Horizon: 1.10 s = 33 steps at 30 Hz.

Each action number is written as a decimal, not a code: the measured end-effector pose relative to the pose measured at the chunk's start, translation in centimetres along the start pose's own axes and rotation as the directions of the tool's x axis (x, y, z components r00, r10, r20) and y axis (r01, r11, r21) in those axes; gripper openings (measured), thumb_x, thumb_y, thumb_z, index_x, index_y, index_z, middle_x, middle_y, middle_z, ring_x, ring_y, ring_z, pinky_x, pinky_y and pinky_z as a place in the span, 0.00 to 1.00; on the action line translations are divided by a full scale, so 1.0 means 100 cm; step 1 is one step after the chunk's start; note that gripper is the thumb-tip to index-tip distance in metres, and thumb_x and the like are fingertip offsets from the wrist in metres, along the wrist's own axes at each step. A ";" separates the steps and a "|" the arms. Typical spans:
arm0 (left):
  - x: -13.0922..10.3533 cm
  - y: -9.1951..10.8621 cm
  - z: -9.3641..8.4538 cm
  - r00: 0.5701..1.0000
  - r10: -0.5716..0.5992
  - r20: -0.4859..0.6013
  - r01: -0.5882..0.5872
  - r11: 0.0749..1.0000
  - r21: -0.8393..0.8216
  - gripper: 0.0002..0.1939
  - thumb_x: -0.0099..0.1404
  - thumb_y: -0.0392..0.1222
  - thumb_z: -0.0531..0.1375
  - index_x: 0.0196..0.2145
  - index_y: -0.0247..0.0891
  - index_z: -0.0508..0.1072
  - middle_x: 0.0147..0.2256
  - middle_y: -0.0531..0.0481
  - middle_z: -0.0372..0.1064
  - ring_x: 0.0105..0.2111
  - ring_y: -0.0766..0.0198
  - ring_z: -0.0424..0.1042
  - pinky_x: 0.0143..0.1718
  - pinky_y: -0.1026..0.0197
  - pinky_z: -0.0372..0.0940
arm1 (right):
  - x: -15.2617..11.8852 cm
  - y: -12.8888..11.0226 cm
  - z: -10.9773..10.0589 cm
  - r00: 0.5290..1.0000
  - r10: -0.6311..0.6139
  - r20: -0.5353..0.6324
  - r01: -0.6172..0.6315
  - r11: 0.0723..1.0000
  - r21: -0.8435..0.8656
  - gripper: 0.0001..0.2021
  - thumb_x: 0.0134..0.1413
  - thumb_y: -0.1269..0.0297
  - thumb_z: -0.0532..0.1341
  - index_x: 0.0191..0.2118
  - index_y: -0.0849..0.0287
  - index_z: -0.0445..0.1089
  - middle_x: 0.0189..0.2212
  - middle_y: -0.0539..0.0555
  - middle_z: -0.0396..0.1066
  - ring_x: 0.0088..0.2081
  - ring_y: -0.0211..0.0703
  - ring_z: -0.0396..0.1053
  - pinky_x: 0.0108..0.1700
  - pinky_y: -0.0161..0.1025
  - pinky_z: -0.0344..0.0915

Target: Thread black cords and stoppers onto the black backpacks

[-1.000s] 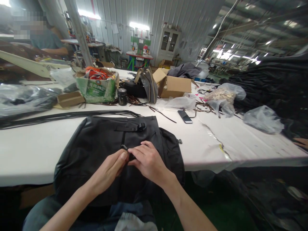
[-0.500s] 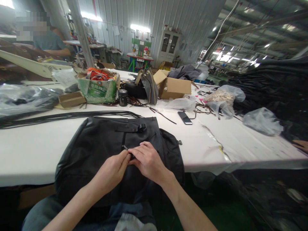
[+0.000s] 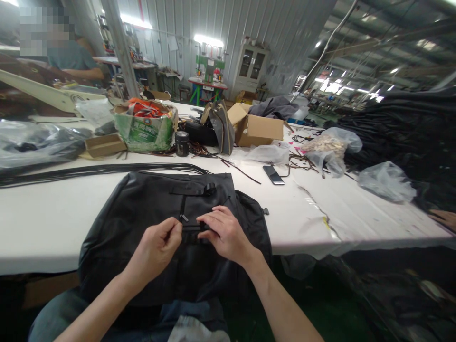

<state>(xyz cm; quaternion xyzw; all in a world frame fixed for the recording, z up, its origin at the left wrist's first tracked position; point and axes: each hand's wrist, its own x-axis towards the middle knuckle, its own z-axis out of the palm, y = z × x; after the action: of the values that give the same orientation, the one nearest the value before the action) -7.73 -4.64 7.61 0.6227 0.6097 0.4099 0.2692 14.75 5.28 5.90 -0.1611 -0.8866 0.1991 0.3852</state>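
A black backpack [image 3: 142, 199] lies across the table's front edge and over my lap. My left hand [image 3: 161, 243] is closed in a pinch on one end of a thin black strap [image 3: 191, 229]. Opposite it, my right hand [image 3: 224, 232] grips a small dark piece on the same strap between thumb and fingers; whether that piece is a buckle or a loop, I cannot tell. The strap runs level between both hands, just over the bag's face. A metal zipper pull [image 3: 184, 218] hangs right above it. Farther up is the bag's carry handle [image 3: 190, 191].
Black cords [image 3: 96, 171] lie behind the bag. A phone [image 3: 273, 175], a black jar [image 3: 182, 144], an open cardboard box [image 3: 263, 130] and a green bag [image 3: 147, 133] stand or lie beyond. Plastic bags [image 3: 386, 183] sit at right. A co-worker [image 3: 73, 59] sits at far left.
My hands have moved apart, the left one leftward and the right one slightly right. The strap between them and the zipper pull now show.
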 end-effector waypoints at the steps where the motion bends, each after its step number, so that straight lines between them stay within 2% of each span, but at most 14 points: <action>1: 0.002 0.003 -0.004 1.000 -0.008 -0.014 0.008 1.000 0.003 0.21 0.78 0.50 0.53 0.27 0.40 0.61 0.24 0.57 0.49 0.24 0.69 0.51 0.25 0.64 0.47 | 0.000 0.003 -0.003 1.000 0.028 0.012 -0.028 1.000 0.005 0.15 0.76 0.57 0.68 0.60 0.56 0.73 0.54 0.58 0.82 0.55 0.49 0.81 0.70 0.54 0.62; 4: 0.007 0.008 -0.008 0.999 -0.041 0.000 0.041 0.999 -0.025 0.23 0.78 0.53 0.53 0.27 0.40 0.62 0.23 0.56 0.51 0.23 0.68 0.53 0.25 0.63 0.49 | 0.004 0.010 -0.010 0.994 0.082 0.068 -0.085 0.995 0.043 0.15 0.75 0.59 0.69 0.60 0.55 0.73 0.64 0.59 0.78 0.65 0.50 0.76 0.75 0.55 0.55; 6: 0.010 0.008 -0.008 0.997 -0.076 0.009 0.076 0.995 -0.061 0.24 0.79 0.55 0.53 0.27 0.41 0.62 0.22 0.56 0.54 0.23 0.67 0.54 0.25 0.63 0.50 | 0.006 0.013 -0.013 0.993 0.086 0.086 -0.091 0.994 0.064 0.14 0.74 0.61 0.70 0.60 0.55 0.73 0.67 0.59 0.75 0.68 0.49 0.74 0.77 0.55 0.53; 9: 0.018 0.001 -0.013 0.991 -0.128 -0.033 0.122 0.983 -0.136 0.27 0.80 0.58 0.54 0.25 0.41 0.62 0.21 0.55 0.56 0.22 0.67 0.54 0.25 0.62 0.51 | 0.003 0.020 -0.016 0.992 0.098 0.078 -0.101 0.994 0.040 0.14 0.74 0.65 0.70 0.60 0.55 0.74 0.65 0.59 0.77 0.66 0.49 0.75 0.77 0.55 0.54; 13: 0.032 -0.015 -0.036 0.971 -0.188 -0.145 0.136 0.941 -0.311 0.28 0.80 0.58 0.57 0.26 0.41 0.61 0.20 0.56 0.56 0.21 0.67 0.53 0.24 0.61 0.49 | -0.010 0.038 -0.024 0.986 0.167 0.027 -0.166 0.986 -0.032 0.11 0.75 0.65 0.68 0.59 0.55 0.75 0.62 0.60 0.79 0.63 0.51 0.77 0.77 0.60 0.56; 16: 0.039 -0.019 -0.048 0.969 -0.209 -0.135 0.144 0.914 -0.379 0.27 0.80 0.57 0.59 0.26 0.41 0.59 0.21 0.56 0.55 0.21 0.67 0.53 0.24 0.60 0.48 | -0.018 0.049 -0.029 0.979 0.197 0.042 -0.195 0.979 -0.050 0.11 0.74 0.64 0.69 0.58 0.55 0.76 0.65 0.60 0.77 0.68 0.54 0.73 0.78 0.63 0.56; 20: 0.046 -0.010 -0.046 0.973 -0.209 -0.102 0.155 0.911 -0.383 0.27 0.79 0.55 0.59 0.25 0.42 0.58 0.20 0.55 0.54 0.20 0.67 0.53 0.24 0.60 0.47 | -0.020 0.055 -0.032 0.973 0.228 0.038 -0.228 0.974 -0.001 0.11 0.74 0.64 0.69 0.58 0.56 0.78 0.65 0.61 0.77 0.75 0.56 0.64 0.76 0.63 0.63; 24: 0.051 0.001 -0.045 0.977 -0.192 -0.092 0.143 0.913 -0.382 0.26 0.78 0.54 0.60 0.25 0.42 0.58 0.19 0.55 0.54 0.20 0.67 0.53 0.24 0.59 0.46 | -0.023 0.056 -0.035 0.955 0.290 0.058 -0.293 0.955 0.038 0.11 0.75 0.63 0.68 0.58 0.56 0.79 0.65 0.62 0.76 0.76 0.58 0.63 0.77 0.64 0.63; 33: 0.050 0.004 -0.053 0.967 -0.195 -0.165 0.112 0.904 -0.412 0.26 0.79 0.52 0.61 0.24 0.42 0.59 0.21 0.55 0.52 0.20 0.66 0.52 0.24 0.58 0.46 | -0.032 0.062 -0.042 0.926 0.364 0.097 -0.369 0.929 0.042 0.11 0.74 0.61 0.69 0.56 0.56 0.81 0.63 0.61 0.78 0.75 0.59 0.64 0.77 0.65 0.63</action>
<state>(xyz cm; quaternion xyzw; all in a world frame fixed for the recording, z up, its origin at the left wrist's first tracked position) -12.35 -0.63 11.67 0.4594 0.5846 0.5645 0.3587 20.79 10.20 3.61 -0.3034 -0.8506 0.3007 0.3067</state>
